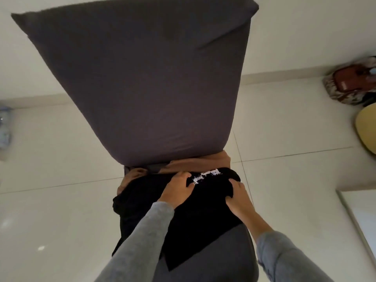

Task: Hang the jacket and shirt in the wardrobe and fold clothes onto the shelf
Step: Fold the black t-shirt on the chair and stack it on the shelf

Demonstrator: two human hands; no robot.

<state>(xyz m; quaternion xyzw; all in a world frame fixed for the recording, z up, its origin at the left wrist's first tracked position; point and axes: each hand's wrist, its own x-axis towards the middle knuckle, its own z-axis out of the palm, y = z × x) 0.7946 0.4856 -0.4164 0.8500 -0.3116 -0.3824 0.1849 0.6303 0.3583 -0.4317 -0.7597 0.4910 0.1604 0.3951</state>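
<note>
Head view looks steeply down on a chair [142, 82] in a grey stretch cover; on its seat lies a black garment [203, 216] with a white print, seemingly a T-shirt, though the folds hide its cut; a brown garment [195, 164] lies bunched under it against the chair back. Left grip [177, 190], a bare hand in a grey sleeve, has its fingers curled into the black fabric just beside the print; right grip [240, 198], in a denim sleeve, is clamped on a bunch of the same fabric at the seat's right edge. A patterned bag [350, 82] sits on the tiled floor [61, 200] by the wall, well apart from the chair.
</note>
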